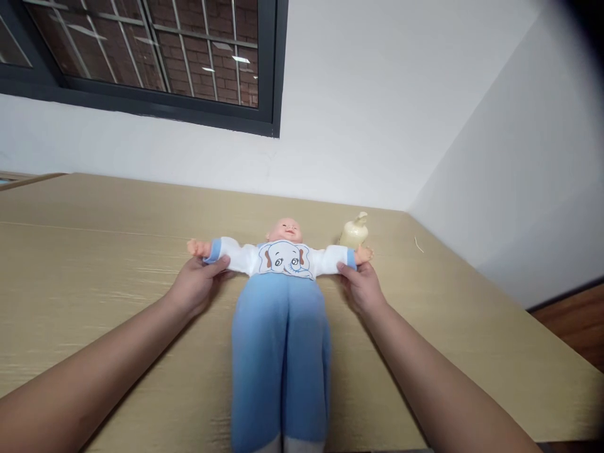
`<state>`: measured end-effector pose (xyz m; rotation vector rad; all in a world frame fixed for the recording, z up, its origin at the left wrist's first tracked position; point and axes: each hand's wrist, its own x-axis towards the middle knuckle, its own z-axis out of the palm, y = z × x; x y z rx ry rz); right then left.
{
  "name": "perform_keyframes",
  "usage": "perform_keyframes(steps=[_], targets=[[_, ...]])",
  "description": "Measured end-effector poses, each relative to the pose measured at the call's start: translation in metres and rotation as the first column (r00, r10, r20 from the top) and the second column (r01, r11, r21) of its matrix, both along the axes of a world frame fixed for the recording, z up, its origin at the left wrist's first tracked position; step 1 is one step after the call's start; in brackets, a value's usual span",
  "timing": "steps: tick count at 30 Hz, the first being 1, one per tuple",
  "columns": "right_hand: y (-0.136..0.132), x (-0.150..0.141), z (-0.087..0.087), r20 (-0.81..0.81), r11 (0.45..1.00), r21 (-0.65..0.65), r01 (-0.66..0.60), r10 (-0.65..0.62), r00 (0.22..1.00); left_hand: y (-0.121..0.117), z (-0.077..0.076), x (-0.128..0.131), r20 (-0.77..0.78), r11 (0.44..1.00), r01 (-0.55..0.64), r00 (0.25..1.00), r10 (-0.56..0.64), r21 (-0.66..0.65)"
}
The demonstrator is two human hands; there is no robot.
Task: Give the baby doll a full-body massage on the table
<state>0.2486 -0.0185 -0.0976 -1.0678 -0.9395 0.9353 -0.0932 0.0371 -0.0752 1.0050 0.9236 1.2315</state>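
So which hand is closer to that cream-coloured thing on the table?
The right hand: it holds one sleeve of the doll just in front of the cream-coloured thing. The left hand is farther off, holding the other sleeve.

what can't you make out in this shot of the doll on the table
All in the head view:
Feet of the doll: cut off by the bottom edge.
Most fingers of the left hand and right hand: hidden by the doll's sleeves and the hands themselves.
Base of the cream bottle: behind the doll's outstretched arm.
Thin pale strand: too small to identify.
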Motion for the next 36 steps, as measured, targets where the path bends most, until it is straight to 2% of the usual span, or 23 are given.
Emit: perform_keyframes(steps=[3,6,9,12,14,18,21,23,26,29,33,36], targets=[[-0.005,-0.01,0.004,0.271,0.988,0.129,0.087,-0.12,0.955,-0.013,0.009,0.006,-0.213,0.983,-0.051,0.973,0.089,0.179],[-0.016,-0.023,0.01,0.447,0.977,0.194,0.088,-0.168,0.879,-0.027,0.016,0.008,-0.428,0.943,-0.056,0.881,0.202,0.329],[-0.028,-0.033,0.016,0.622,0.978,0.208,0.017,-0.146,0.769,-0.035,0.02,0.007,-0.594,0.886,0.08,0.768,0.238,0.457],[-0.034,-0.038,0.018,0.783,0.958,0.277,-0.073,-0.181,0.596,-0.036,0.02,0.005,-0.7,0.773,0.289,0.664,0.263,0.565],[-0.035,-0.038,0.018,0.837,0.939,0.315,-0.136,-0.207,0.506,-0.035,0.02,0.004,-0.756,0.718,0.393,0.591,0.281,0.574],[-0.034,-0.035,0.018,0.903,0.932,0.285,-0.223,-0.183,0.388,-0.033,0.019,0.006,-0.846,0.677,0.526,0.438,0.302,0.514],[-0.033,-0.033,0.02,0.931,0.934,0.25,-0.255,-0.16,0.327,-0.033,0.018,0.007,-0.865,0.644,0.581,0.382,0.324,0.498],[-0.033,-0.033,0.021,0.938,0.935,0.238,-0.264,-0.151,0.313,-0.033,0.016,0.007,-0.86,0.627,0.59,0.381,0.339,0.508],[-0.032,-0.034,0.021,0.924,0.939,0.234,-0.251,-0.134,0.36,-0.031,0.013,0.006,-0.821,0.627,0.54,0.454,0.345,0.562],[-0.029,-0.031,0.018,0.863,0.963,0.21,-0.17,-0.101,0.494,-0.029,0.014,0.004,-0.78,0.668,0.46,0.544,0.309,0.585],[-0.02,-0.016,0.012,0.637,0.991,0.136,0.018,-0.102,0.765,-0.022,0.014,0.0,-0.73,0.809,0.309,0.653,0.202,0.501],[-0.012,-0.002,0.007,0.449,0.998,0.02,0.059,-0.062,0.892,-0.012,0.009,-0.008,-0.68,0.914,0.162,0.718,0.15,0.372]])
